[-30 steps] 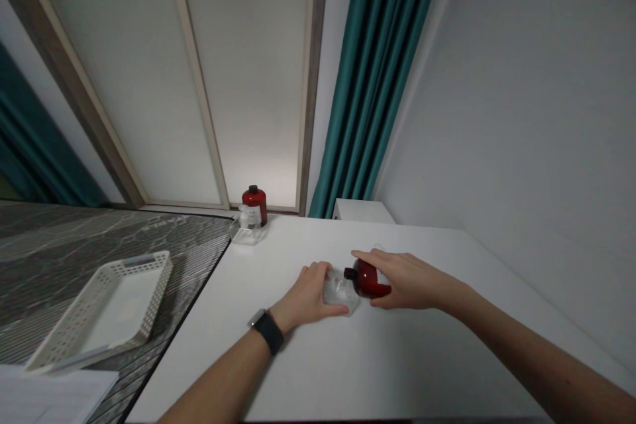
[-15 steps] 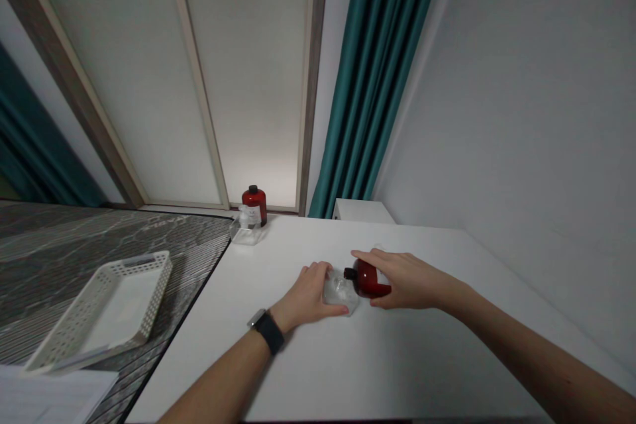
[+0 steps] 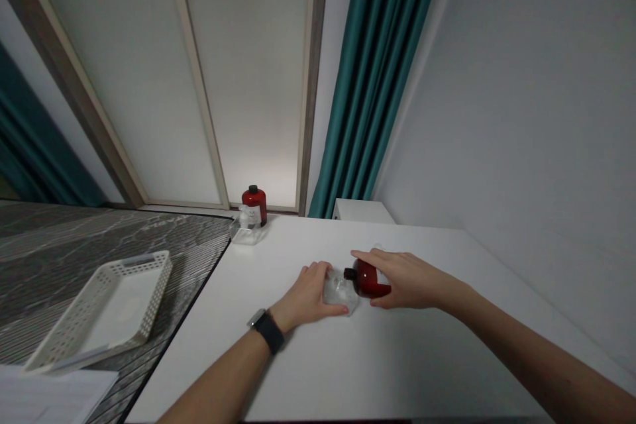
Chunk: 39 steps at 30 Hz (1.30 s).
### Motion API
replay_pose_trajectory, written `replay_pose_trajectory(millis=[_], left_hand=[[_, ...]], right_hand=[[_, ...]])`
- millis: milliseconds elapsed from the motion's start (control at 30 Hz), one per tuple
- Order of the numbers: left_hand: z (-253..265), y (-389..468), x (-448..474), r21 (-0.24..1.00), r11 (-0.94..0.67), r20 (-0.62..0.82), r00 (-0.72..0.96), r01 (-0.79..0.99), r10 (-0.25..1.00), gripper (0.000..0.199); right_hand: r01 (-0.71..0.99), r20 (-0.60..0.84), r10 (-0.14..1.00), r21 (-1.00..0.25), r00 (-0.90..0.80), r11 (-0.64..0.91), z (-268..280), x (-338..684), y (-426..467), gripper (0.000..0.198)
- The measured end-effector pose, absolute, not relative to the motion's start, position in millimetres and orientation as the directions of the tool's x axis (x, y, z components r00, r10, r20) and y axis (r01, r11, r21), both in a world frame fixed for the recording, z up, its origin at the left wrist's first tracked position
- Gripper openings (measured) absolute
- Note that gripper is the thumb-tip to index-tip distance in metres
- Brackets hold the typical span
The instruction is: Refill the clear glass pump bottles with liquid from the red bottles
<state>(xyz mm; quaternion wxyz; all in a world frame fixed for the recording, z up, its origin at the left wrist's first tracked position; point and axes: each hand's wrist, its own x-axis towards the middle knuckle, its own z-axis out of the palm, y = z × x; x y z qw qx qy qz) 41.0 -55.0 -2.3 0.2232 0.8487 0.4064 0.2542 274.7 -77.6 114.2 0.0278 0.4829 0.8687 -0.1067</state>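
Observation:
My right hand is wrapped round a dark red bottle with a black neck end and a pale label. The bottle is tipped on its side, its neck pointing left over a clear container. Thumb and fingers of my left hand grip that container from the left, low on the white table. The clear walls make its exact shape hard to read. Whether anything flows from the bottle cannot be seen. A dark-strapped watch is on my left wrist.
At the table's far left corner stands another red bottle with a black top, behind a clear container. Left of the table, a white perforated basket and papers lie on a grey patterned surface. A wall rises on the right.

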Motion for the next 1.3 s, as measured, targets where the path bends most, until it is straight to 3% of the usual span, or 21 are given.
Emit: replay_pose_trajectory(millis=[1300], left_hand=[[-2.2, -55.7, 41.2, 0.590, -0.565, 0.250, 0.534, 0.577, 0.807, 0.066]], right_hand=[[0.839, -0.158, 0.825, -0.155, -0.542, 0.521, 116.5, 273.2, -77.9, 0.087]])
